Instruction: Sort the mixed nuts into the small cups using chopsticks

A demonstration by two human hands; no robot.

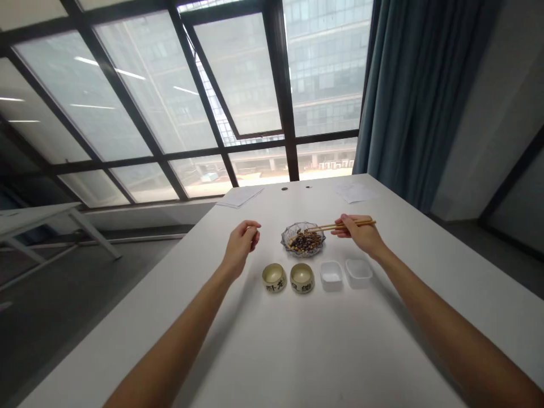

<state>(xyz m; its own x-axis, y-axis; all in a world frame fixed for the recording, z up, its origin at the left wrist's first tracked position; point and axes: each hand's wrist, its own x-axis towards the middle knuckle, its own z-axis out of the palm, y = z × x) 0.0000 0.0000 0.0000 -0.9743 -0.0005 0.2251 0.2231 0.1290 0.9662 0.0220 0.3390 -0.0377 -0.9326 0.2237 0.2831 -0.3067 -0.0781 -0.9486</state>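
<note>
My right hand (pixel 360 232) is closed around a pair of wooden chopsticks (pixel 335 226), whose tips reach into a glass dish (pixel 287 233) of mixed dark and light beans (pixel 305 242) at the middle of the white table (pixel 297 351). My left hand (pixel 242 242) hovers left of the dish with its fingers loosely curled and nothing visible in them. In front of the dish stands a row: two round yellowish cups (pixel 274 277) (pixel 301 277) with black characters, then two small square white containers (pixel 331 273) (pixel 358 271).
Sheets of paper lie at the table's far left (pixel 240 196) and far right (pixel 355 192). Large windows rise behind the table, a blue curtain (pixel 416 96) hangs at the right, and another white table (pixel 38 218) stands at the left.
</note>
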